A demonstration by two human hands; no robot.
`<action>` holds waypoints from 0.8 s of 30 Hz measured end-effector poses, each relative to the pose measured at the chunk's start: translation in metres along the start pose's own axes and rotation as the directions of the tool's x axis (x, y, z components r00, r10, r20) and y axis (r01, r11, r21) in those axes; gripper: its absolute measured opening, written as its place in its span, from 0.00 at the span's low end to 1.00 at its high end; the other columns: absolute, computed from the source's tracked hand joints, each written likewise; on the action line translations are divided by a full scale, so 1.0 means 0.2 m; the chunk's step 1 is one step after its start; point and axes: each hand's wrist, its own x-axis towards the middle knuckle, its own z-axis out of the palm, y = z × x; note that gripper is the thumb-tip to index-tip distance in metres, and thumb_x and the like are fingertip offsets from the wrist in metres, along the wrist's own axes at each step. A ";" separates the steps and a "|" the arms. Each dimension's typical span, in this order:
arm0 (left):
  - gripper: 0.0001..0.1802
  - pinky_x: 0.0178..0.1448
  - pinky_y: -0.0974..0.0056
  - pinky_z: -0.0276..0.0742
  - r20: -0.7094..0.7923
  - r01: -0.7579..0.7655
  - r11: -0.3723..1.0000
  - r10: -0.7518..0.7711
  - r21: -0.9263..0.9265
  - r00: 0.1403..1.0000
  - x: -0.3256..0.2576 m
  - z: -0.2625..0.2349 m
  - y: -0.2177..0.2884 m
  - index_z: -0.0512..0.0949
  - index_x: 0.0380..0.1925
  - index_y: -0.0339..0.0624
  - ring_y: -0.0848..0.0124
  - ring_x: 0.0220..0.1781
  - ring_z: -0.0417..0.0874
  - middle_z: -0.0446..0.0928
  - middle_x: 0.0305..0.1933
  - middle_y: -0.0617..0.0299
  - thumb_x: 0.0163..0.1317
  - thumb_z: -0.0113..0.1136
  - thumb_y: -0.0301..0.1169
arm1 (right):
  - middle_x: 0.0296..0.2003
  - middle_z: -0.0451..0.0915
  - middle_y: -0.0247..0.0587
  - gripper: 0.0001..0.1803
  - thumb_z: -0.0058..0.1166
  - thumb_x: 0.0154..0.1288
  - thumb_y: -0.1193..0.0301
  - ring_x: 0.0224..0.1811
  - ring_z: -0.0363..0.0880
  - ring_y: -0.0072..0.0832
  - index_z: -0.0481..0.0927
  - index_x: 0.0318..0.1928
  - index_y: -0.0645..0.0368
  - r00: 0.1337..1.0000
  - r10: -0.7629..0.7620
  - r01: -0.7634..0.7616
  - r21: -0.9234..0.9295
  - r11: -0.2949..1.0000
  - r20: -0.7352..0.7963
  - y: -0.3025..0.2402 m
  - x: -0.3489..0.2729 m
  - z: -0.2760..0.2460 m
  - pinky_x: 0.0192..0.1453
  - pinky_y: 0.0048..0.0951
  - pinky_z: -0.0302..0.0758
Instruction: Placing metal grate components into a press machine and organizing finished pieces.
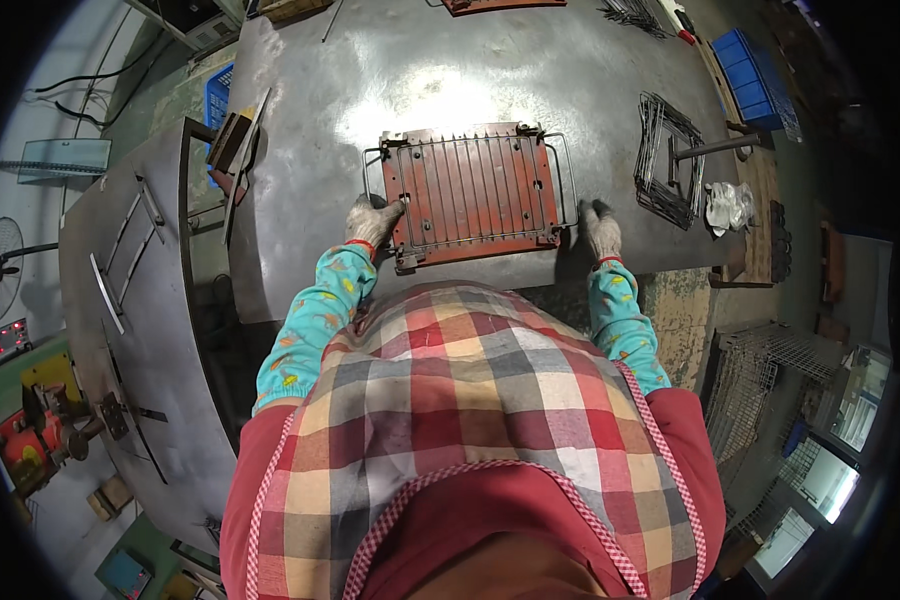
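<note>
A wide steel table fills the upper middle of the view, grey and scuffed, with a bright glare patch near its centre. A second steel surface curves down the left side and carries a few loose metal strips.

On the near part of the table lies a red jig plate, flat and roughly square to the person. A wire grid sits on top of it, its thin rods running away from the person and its outer frame loops sticking out past the plate on both sides.

To the right, well apart from the plate, a stack of wire frames rests around an upright post. Just beside it lies a crumpled clear bag. A blue crate stands beyond the table's far right edge. Wire cages stand on the floor at lower right.

Both hands wear grey work gloves. The left hand rests at the plate's left edge, fingers touching the wire there; whether they are closed round it is hard to tell from this angle. The right hand lies flat on the table just beside the grid's right loop, fingers extended and holding nothing.
</note>
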 end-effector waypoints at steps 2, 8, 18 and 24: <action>0.30 0.45 0.56 0.76 0.025 -0.055 0.998 0.055 0.007 0.998 0.02 0.01 -0.10 0.74 0.39 0.34 0.55 0.40 0.82 0.80 0.33 0.46 0.49 0.62 0.52 | 0.50 0.76 0.58 0.30 0.52 0.60 0.51 0.55 0.74 0.48 0.73 0.54 0.64 0.946 0.036 -0.083 0.132 0.988 0.322 -0.04 -0.07 0.03 0.56 0.39 0.69; 0.33 0.50 0.48 0.74 0.068 -0.156 0.961 0.144 0.228 0.987 -0.27 0.07 -0.20 0.68 0.45 0.31 0.40 0.46 0.78 0.77 0.38 0.33 0.58 0.51 0.54 | 0.45 0.78 0.55 0.36 0.55 0.58 0.52 0.47 0.77 0.42 0.67 0.60 0.63 0.980 0.160 -0.184 0.218 0.959 0.122 -0.07 0.05 0.22 0.53 0.35 0.70; 0.27 0.51 0.49 0.73 0.330 -0.397 0.904 0.330 0.159 0.884 -0.29 -0.02 -0.41 0.73 0.44 0.38 0.42 0.48 0.76 0.76 0.45 0.37 0.58 0.53 0.51 | 0.33 0.80 0.58 0.18 0.51 0.56 0.58 0.37 0.79 0.53 0.77 0.40 0.60 0.607 -0.550 0.604 0.116 0.788 0.573 -0.92 -0.48 0.77 0.42 0.46 0.77; 0.29 0.50 0.60 0.74 0.294 -0.105 0.994 0.112 -0.038 0.949 -0.35 -0.21 -0.37 0.74 0.46 0.37 0.58 0.42 0.82 0.81 0.39 0.50 0.53 0.59 0.49 | 0.34 0.78 0.64 0.28 0.48 0.62 0.52 0.41 0.79 0.54 0.73 0.42 0.71 0.288 -0.410 0.620 0.158 0.768 0.865 -0.87 -0.71 1.07 0.44 0.46 0.75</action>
